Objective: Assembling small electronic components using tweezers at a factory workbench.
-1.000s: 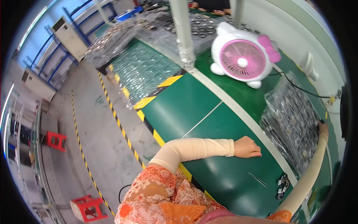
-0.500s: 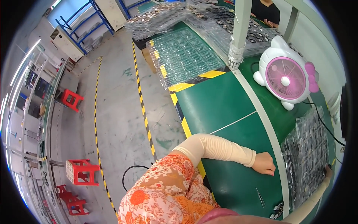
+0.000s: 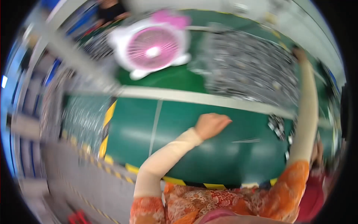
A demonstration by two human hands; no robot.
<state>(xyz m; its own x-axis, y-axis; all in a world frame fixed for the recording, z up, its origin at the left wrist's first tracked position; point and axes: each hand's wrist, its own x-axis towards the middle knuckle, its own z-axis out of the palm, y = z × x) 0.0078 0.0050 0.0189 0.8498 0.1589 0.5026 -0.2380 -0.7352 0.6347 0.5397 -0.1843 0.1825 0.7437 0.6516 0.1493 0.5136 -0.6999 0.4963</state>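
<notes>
My left hand (image 3: pixel 212 125) is closed in a loose fist and rests on the green tabletop (image 3: pixel 186 112), with nothing seen in it. Tweezers (image 3: pixel 245 141) lie on the mat to its right. At the far right my right arm stretches away from me, and my right hand (image 3: pixel 300 55) is at the far right corner of a stack of clear plastic trays (image 3: pixel 253 67) holding dark parts. Blur hides its fingers and any grip on the trays. A small heap of black and silver parts (image 3: pixel 276 126) lies nearer me, left of my right forearm.
A white and pink fan (image 3: pixel 153 48) stands beyond the pale rail (image 3: pixel 186 96). Clear empty-looking trays (image 3: pixel 84 119) lie at the left, by yellow-black tape (image 3: pixel 108 127). A person in black (image 3: pixel 110 11) is at the far left; another in dark red (image 3: pixel 315 194) is at my right.
My view has swung to the right, bringing the trays and my whole right arm into sight. My left hand stays closed on the tabletop; my right hand is still at the tray stack.
</notes>
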